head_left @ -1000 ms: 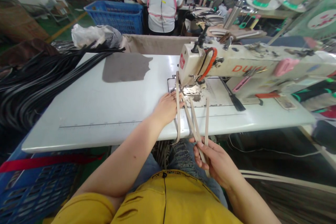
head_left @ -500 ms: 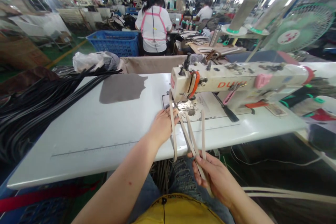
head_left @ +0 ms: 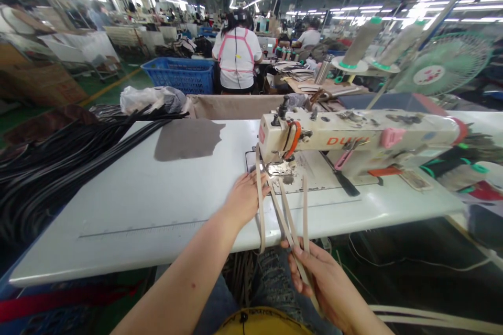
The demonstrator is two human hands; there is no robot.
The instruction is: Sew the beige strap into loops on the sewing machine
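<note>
In the head view, several narrow beige straps (head_left: 288,214) run from under the needle of a cream sewing machine (head_left: 353,138) across the front of the white table (head_left: 157,193) and over its edge toward the person's lap. They are thin, flat and pale tan, smooth on the surface; one hangs in a loop off the table edge, the others fan out slightly as they come down.

The left hand (head_left: 243,199) lies flat on the table just beside the needle, fingers stretched and pressing against the leftmost strap, not closed around it. The right hand (head_left: 326,282) sits below the table edge, fingers and thumb pinched on the lower ends of the straps.

A grey fabric piece (head_left: 186,138) lies farther back on the table, and black cords (head_left: 58,167) pile at the left. A person in a white shirt (head_left: 237,57) stands beyond, facing away.
</note>
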